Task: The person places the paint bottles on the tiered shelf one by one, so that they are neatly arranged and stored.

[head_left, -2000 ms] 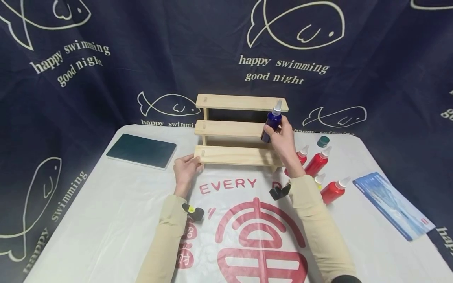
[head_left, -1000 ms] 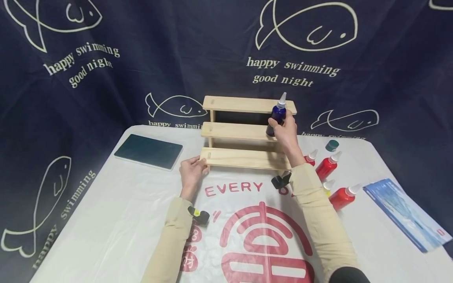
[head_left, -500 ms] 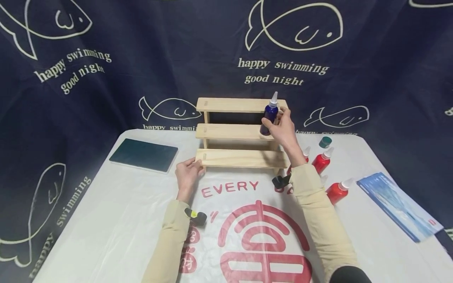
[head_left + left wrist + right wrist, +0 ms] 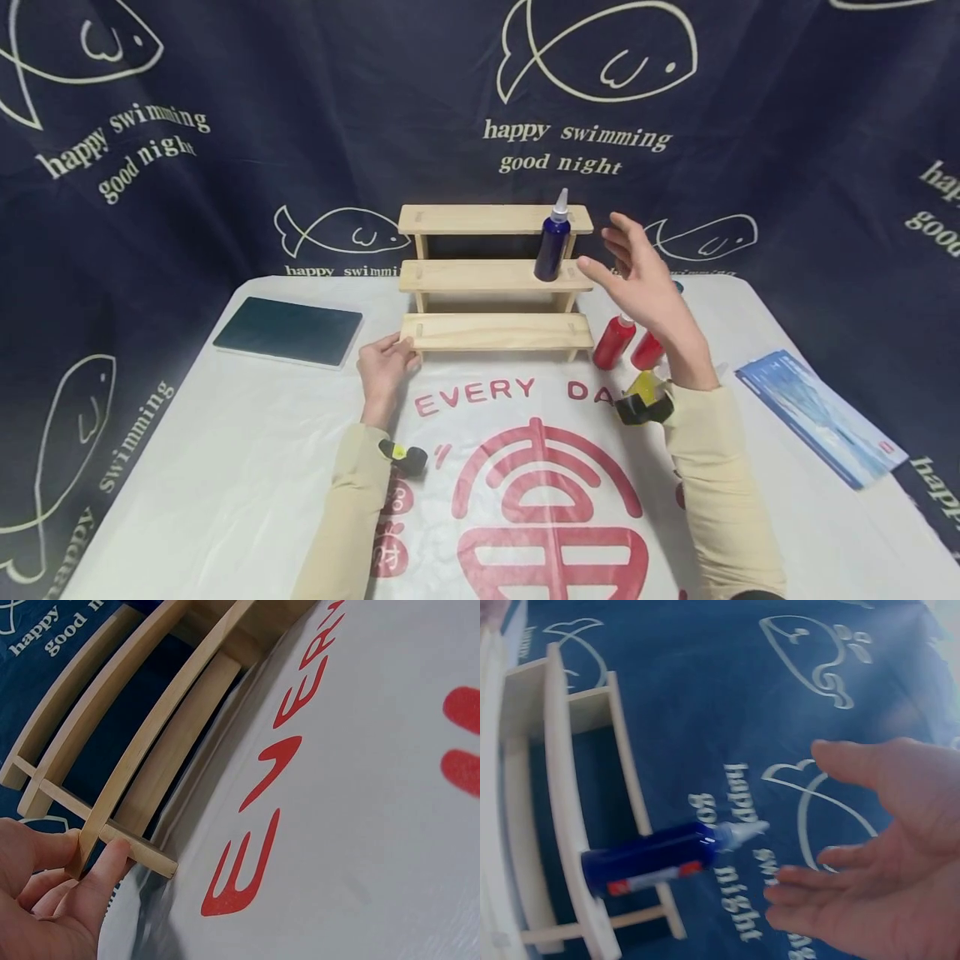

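A dark blue bottle with a pale pointed nozzle stands upright on the middle tier of a three-tier wooden shelf, near its right end. To the right of the bottle hovers my right hand, apart from it, thumb and fingers spread with nothing between them. In the right wrist view the same bottle is seen past that hand. My left hand grips the left end of the shelf's lowest tier. The left wrist view shows its thumb and fingers pinching the board's end.
Red nozzle bottles stand on the table right of the shelf, partly hidden by my right arm. A blue-and-white leaflet lies at the right. A dark flat tablet-like slab lies at the left. A dark printed curtain hangs behind.
My right hand has let go of the blue bottle and drawn back to the right, leaving it standing on the middle tier. The left hand keeps its grip on the shelf.
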### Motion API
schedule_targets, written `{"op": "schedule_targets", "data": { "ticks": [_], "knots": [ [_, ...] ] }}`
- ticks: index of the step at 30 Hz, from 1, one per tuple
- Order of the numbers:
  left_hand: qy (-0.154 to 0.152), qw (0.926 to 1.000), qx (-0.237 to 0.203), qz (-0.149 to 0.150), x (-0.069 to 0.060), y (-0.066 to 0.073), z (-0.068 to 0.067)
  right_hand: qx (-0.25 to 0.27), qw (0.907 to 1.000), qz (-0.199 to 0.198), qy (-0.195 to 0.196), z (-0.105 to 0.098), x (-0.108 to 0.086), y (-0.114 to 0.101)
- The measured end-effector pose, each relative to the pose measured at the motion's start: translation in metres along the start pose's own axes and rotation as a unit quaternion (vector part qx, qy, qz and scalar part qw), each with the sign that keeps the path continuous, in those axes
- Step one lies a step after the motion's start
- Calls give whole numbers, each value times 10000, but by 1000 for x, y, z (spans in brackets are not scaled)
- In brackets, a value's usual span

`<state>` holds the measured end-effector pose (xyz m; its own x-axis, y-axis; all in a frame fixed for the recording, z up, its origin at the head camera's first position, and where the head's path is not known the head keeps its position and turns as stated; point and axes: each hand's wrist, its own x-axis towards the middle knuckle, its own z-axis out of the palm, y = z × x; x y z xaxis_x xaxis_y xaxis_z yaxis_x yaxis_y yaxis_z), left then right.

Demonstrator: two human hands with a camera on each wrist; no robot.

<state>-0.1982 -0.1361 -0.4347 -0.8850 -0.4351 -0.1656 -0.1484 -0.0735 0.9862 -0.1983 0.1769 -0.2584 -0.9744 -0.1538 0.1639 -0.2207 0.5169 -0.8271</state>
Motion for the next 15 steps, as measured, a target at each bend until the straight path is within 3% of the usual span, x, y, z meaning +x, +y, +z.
{"op": "schedule_targets", "data": {
  "ticks": [6, 15],
  "knots": [
    [15, 9999, 65, -82, 0, 2, -2, 11, 9998, -214, -22, -24, -23, 2],
    [-24, 9998, 154, -111, -2, 2, -2, -750, 9953, -581, -198, -57, -57, 32]
  ]
}}
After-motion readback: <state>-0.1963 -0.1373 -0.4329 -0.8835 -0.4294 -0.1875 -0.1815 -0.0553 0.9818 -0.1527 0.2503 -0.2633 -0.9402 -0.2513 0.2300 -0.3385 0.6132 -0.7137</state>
